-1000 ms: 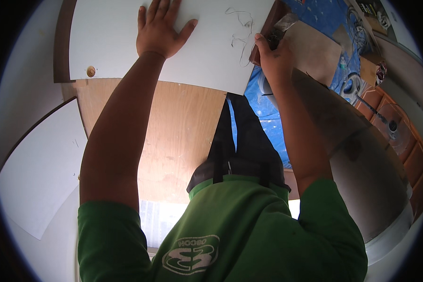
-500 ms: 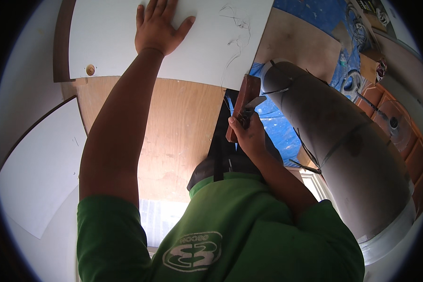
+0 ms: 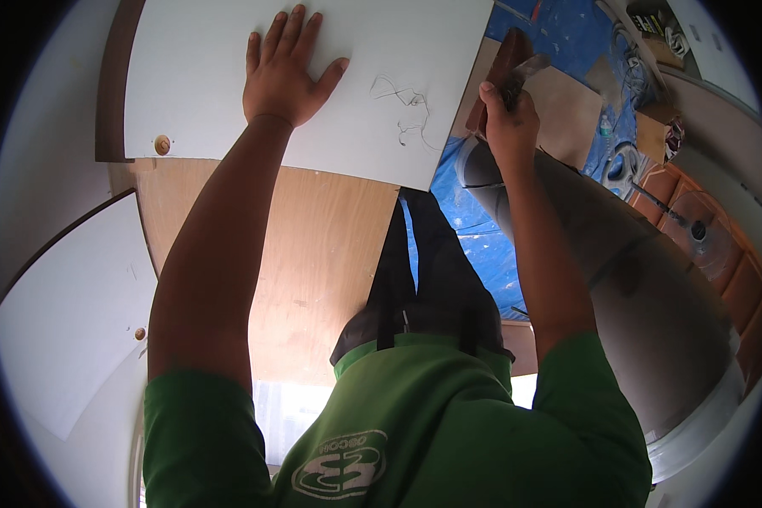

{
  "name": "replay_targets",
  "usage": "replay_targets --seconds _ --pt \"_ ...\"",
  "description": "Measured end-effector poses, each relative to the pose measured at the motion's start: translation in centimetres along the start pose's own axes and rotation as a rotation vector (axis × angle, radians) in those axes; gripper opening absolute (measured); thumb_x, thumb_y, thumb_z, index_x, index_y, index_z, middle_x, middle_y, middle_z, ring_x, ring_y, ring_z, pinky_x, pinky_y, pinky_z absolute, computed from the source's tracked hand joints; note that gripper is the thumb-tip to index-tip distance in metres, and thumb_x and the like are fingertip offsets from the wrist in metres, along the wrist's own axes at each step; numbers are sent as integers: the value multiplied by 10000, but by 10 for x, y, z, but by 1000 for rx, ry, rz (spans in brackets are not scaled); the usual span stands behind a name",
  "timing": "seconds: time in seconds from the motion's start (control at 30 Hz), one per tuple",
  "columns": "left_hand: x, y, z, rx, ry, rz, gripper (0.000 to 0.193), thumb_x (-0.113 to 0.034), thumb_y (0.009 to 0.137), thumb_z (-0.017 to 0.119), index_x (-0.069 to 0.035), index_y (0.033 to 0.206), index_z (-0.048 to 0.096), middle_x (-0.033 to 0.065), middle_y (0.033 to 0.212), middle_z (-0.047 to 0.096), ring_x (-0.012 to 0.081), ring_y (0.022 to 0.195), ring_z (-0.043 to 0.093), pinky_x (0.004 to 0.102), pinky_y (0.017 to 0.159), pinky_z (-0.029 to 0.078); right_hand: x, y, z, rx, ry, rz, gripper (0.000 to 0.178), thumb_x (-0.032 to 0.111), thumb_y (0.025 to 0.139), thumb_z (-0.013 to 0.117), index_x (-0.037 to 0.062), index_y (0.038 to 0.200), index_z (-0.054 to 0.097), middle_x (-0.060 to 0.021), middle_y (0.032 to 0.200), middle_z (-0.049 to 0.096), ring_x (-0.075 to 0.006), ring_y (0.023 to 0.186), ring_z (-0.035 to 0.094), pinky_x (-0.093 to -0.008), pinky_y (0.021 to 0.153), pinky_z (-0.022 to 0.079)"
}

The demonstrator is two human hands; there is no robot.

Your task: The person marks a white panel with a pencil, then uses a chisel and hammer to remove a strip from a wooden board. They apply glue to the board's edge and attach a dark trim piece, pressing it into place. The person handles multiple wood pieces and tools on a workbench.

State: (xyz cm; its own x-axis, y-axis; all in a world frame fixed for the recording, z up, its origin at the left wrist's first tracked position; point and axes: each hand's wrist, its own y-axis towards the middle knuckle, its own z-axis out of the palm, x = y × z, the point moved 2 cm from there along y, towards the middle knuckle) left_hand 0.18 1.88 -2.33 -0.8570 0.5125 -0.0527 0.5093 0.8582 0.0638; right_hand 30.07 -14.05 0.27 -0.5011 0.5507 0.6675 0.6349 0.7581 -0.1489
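My left hand (image 3: 284, 80) lies flat on a white panel (image 3: 203, 76), its fingers stretched and the thumb out to the side. In my right hand (image 3: 512, 127) is a reddish-brown hand plane (image 3: 508, 51), gripped with its flat blade sticking out at an angle. The plane is beyond the panel's right edge, over a brown board (image 3: 571, 118); whether it touches the edge I cannot tell. Thin curly shavings (image 3: 415, 100) lie on the panel, right of my left hand. A round knob-like fitting (image 3: 162, 145) is near the panel's lower left corner.
Bare plywood (image 3: 313, 245) shows below the panel. Another white panel (image 3: 68, 313) leans at the left. To the right lie a large grey roll (image 3: 643, 279), blue floor sheeting (image 3: 483, 245), a plastic bottle (image 3: 606, 127), a fan (image 3: 698, 229) and a cardboard box (image 3: 654, 131).
My right hand has moved the plane forward and to the right, away from my body. The shavings sit slightly lower and further left in view. My left hand stays flat on the panel.
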Motion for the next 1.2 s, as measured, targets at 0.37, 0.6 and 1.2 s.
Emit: replay_targets --seconds 0.37,0.6,1.2 --pt "0 -1 -1 8 -66 -24 755 -661 1004 498 -270 1639 374 9 1723 323 209 1605 245 475 1334 130 27 119 34 -44 -219 -143 754 658 858 738 -55 1093 671 -247 1003 754 -426 969 739 -460 867 579" --pt "1 -2 0 -12 -67 -8 762 -666 1005 492 -272 1644 363 12 1725 318 211 1607 240 479 1334 125 51 151 31 -21 -109 -141 415 372 941 748 -28 1029 683 -234 912 749 -407 861 740 -469 771 565" --pt "2 -1 3 -11 -30 9 782 -701 1007 462 -277 1653 340 14 1731 306 214 1612 225 483 1332 122 40 125 36 -86 -189 -78 518 448 936 745 -39 1097 674 -263 951 744 -444 931 731 -494 820 563"
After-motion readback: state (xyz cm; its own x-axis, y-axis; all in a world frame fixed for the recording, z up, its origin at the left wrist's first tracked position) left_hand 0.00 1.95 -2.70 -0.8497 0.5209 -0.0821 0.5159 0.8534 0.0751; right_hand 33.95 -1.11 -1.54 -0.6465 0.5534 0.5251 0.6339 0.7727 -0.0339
